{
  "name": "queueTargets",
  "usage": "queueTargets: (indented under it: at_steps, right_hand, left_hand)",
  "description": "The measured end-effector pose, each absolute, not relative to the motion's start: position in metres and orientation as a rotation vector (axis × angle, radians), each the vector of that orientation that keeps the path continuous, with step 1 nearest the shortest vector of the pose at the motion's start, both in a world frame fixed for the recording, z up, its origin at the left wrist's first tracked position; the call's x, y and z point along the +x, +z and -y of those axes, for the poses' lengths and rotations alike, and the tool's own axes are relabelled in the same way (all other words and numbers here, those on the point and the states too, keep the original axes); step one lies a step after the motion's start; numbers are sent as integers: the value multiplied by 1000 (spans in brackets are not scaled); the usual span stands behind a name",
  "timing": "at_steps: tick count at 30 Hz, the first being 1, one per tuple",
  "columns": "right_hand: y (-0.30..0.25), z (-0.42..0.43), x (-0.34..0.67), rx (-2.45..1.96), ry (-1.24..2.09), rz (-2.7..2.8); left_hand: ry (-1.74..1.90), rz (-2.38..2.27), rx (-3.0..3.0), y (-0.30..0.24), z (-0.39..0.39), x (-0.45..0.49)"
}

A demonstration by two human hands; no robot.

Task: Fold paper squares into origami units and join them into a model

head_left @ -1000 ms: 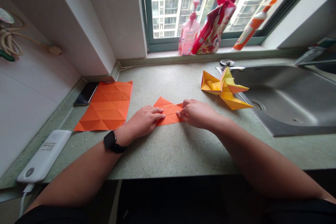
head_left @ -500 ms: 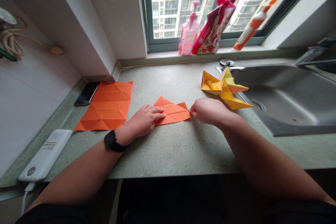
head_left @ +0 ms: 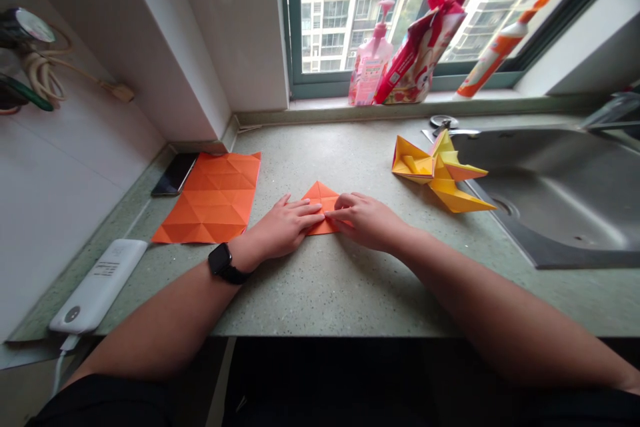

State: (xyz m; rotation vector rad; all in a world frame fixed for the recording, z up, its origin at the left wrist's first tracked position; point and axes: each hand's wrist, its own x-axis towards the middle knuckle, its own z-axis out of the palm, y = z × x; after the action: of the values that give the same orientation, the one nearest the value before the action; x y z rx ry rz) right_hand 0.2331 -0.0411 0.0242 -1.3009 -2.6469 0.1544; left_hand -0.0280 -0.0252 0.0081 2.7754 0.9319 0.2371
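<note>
A small folded orange paper [head_left: 321, 199] lies on the speckled countertop [head_left: 340, 280], mostly covered by both hands. My left hand [head_left: 280, 230] lies flat on its left part, fingers stretched out and pressing down. My right hand [head_left: 365, 217] rests on its right part, fingers extended onto the paper and meeting the left fingertips. Only the paper's upper tip and middle strip show. A larger creased orange sheet [head_left: 213, 198] lies flat to the left.
A yellow folded paper model [head_left: 440, 170] sits by the steel sink [head_left: 555, 193] on the right. A phone [head_left: 175, 173] and a white power bank [head_left: 97, 287] lie at left. A pink pump bottle [head_left: 371, 67], red bag [head_left: 417, 47] and orange bottle [head_left: 493, 57] stand on the sill.
My right hand has moved left from the paper's right corner onto the paper, folding that side over. The visible paper is now smaller. The view shifted slightly.
</note>
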Motion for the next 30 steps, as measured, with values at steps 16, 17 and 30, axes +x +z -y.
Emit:
queueTargets:
  at_steps: [16, 17, 30]
  right_hand:
    - [26, 41, 234, -1359, 214, 2667]
    - [26, 41, 234, -1360, 221, 2665]
    - [32, 41, 235, -1386, 290, 2685]
  left_hand:
    - [241, -1266, 2692, 31, 28, -49]
    - [229, -1278, 2687, 32, 27, -53]
    - [47, -1280, 2703, 41, 27, -83]
